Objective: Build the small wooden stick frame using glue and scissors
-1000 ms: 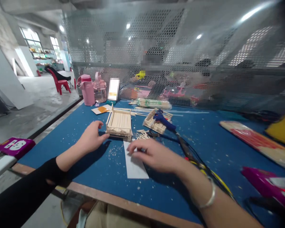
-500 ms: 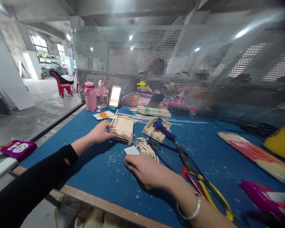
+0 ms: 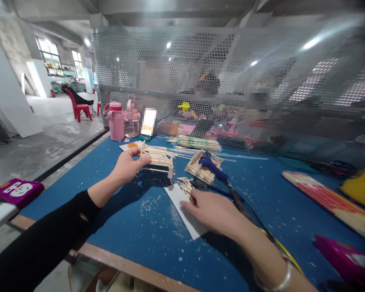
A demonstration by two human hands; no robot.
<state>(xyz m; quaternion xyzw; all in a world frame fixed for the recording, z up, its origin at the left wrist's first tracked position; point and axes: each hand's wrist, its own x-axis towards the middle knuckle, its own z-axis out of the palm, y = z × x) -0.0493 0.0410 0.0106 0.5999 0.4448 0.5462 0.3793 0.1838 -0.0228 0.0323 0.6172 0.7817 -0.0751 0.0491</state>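
Note:
Thumb and fingers of my left hand (image 3: 128,165) close on the left end of a small wooden stick frame (image 3: 157,158), tilted above the blue table. My right hand (image 3: 211,209) is over the right side of a white card (image 3: 185,215), its fingers curled at a pile of short wooden sticks (image 3: 185,185); whether a stick is between the fingertips is hidden. Behind that pile sits a second stick piece (image 3: 197,168), with a blue-handled tool (image 3: 213,167) lying across it.
A pink thermos (image 3: 116,121), a pink bottle (image 3: 132,121) and a lit phone (image 3: 148,122) stand at the back left. Wrapped sticks (image 3: 197,142) lie before a perforated metal screen (image 3: 158,73). Cables and a long packet (image 3: 328,200) are on the right.
My left hand has raised and tipped the stick frame. My right hand has moved right and away from me, to the short sticks, and more of the white card shows.

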